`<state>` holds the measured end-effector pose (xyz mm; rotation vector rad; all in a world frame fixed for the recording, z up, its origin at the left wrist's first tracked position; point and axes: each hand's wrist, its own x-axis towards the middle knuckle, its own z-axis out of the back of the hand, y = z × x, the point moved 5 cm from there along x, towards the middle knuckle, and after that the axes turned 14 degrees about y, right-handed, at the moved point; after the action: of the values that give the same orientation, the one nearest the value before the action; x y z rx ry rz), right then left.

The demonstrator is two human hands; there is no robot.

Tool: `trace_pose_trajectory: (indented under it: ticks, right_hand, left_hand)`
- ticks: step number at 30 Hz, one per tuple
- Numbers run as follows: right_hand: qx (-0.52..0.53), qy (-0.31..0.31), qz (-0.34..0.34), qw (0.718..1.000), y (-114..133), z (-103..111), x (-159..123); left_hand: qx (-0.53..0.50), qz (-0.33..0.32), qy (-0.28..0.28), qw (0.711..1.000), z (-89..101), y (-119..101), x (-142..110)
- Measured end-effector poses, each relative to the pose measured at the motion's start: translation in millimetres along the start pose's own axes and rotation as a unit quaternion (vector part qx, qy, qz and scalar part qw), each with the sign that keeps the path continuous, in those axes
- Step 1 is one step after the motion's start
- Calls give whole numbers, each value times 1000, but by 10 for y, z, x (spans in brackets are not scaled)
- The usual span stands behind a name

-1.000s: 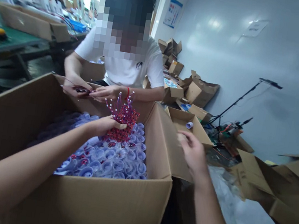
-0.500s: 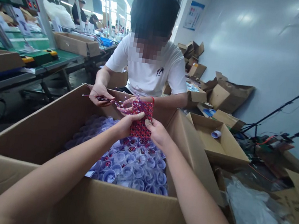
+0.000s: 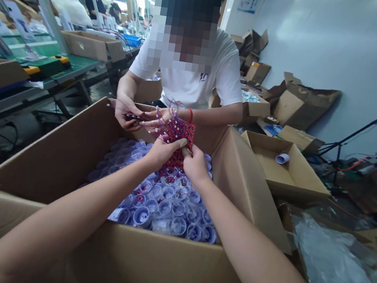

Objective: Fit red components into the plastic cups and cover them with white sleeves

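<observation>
A red panel of small circuit boards (image 3: 180, 132), with thin purple and red wires ending in white connectors, is held upright over the carton. My left hand (image 3: 163, 153) grips its left side, thumb across the front. On its lower right, my right hand (image 3: 195, 162) pinches it, the two thumbs nearly meeting. Below lie several rows of pale purple plastic cups (image 3: 164, 206), some with red round pieces in them. Across the carton, a co-worker's hands (image 3: 132, 115) hold a dark strip with wires, close behind my panel.
The large open carton (image 3: 114, 258) stands between me and the co-worker (image 3: 190, 85). To the right is a shallow box (image 3: 296, 176) with one cup (image 3: 282, 159), and clear plastic bags (image 3: 335, 272). A green workbench (image 3: 79, 66) runs along the left.
The view has tilted down slightly. The co-worker's two hands have come closer together around the dark strip. My hands still hold the red panel, its wires now bunched near the top left.
</observation>
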<state>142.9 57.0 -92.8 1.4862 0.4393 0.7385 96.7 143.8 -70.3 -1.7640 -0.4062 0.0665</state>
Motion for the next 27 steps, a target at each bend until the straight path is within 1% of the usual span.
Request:
trace_pose_trajectory:
  ticks: [2, 6, 8, 12, 14, 16, 18, 20, 22, 23, 25, 27]
  right_hand:
    - [-56, -26, -9, 998, 28, 10, -28]
    - [-126, -43, -34, 990, 129, 6, -76]
    - [-146, -59, -40, 987, 179, -3, -101]
    - [-165, -115, -65, 977, 210, -33, -152]
    - [-169, -130, -75, 974, 193, -52, -158]
    - [-167, -132, -82, 974, 156, -56, -142]
    - [-151, -116, -86, 978, 102, -47, -98]
    - [-100, -77, -76, 989, 41, -45, -31]
    - [-3, -12, -44, 999, 1, -78, 38]
    - [59, 23, -23, 998, -6, -104, 63]
    - [183, 91, 5, 979, -2, -170, 84]
    - [279, 141, -1, 950, 6, -233, 72]
  left_hand:
    - [12, -11, -5, 1000, -5, -21, -11]
    - [27, -37, -10, 999, -23, -57, -20]
    - [46, -54, -20, 997, -31, -72, -22]
    - [94, -91, -53, 990, -56, -84, -30]
    - [101, -83, -67, 989, -58, -46, -29]
    - [96, -61, -76, 991, -42, 5, -18]
    - [85, -46, -73, 993, -9, 25, 4]
    - [76, -34, -52, 995, 33, 0, 35]
    - [62, -5, -13, 998, 69, -45, 66]
    - [51, 15, 8, 999, 81, -68, 75]
    - [27, 60, 43, 997, 92, -102, 76]
    - [7, 96, 68, 993, 79, -120, 63]
